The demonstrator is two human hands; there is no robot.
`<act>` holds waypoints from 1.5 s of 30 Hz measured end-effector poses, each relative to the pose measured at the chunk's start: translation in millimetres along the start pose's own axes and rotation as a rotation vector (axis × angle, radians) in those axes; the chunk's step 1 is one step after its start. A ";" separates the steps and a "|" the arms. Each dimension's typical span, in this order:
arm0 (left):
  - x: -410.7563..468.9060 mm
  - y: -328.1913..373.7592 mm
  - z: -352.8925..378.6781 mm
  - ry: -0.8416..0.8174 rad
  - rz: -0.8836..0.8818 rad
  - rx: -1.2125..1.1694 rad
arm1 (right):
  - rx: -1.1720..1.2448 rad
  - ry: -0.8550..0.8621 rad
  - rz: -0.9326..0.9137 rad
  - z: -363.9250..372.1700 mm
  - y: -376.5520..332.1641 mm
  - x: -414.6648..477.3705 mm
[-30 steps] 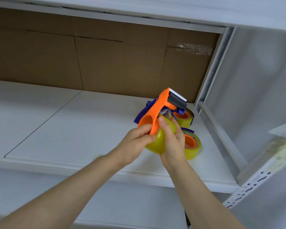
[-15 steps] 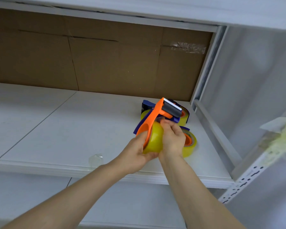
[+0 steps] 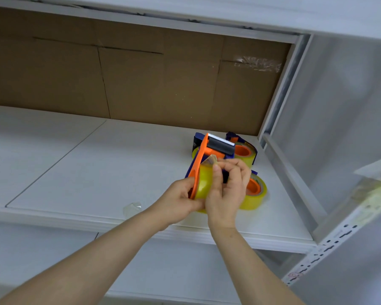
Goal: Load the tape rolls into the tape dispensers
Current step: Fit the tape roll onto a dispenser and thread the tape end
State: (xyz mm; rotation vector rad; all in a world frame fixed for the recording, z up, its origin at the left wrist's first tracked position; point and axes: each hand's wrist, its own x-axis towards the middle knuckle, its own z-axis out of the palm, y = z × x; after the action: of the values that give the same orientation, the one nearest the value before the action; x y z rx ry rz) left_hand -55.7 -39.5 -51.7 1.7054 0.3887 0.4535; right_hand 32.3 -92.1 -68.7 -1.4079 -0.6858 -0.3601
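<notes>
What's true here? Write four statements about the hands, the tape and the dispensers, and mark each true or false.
1. The left hand holds the orange dispenser. True.
2. The right hand hangs empty. False: it pinches the tape end.
3. The orange dispenser holds no roll. False: a yellow roll sits in it.
4. Cardboard backs the shelf. True.
</notes>
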 end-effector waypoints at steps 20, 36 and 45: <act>4.1 11.0 -6.0 0.179 -0.025 0.006 | -0.696 -0.302 -0.551 -28.3 -5.4 48.2; 10.1 6.9 0.4 0.363 -0.095 0.112 | -0.360 -0.445 0.273 -34.1 -11.6 101.3; 8.2 2.9 2.0 0.404 -0.085 0.043 | -0.417 -0.500 0.257 -29.2 -5.9 98.9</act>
State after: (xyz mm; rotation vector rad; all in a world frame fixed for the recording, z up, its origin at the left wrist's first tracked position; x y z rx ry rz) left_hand -47.5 -37.7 -48.5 1.6281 0.7654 0.7337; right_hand 110.3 -105.3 -2.3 -1.9924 -0.8487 0.0674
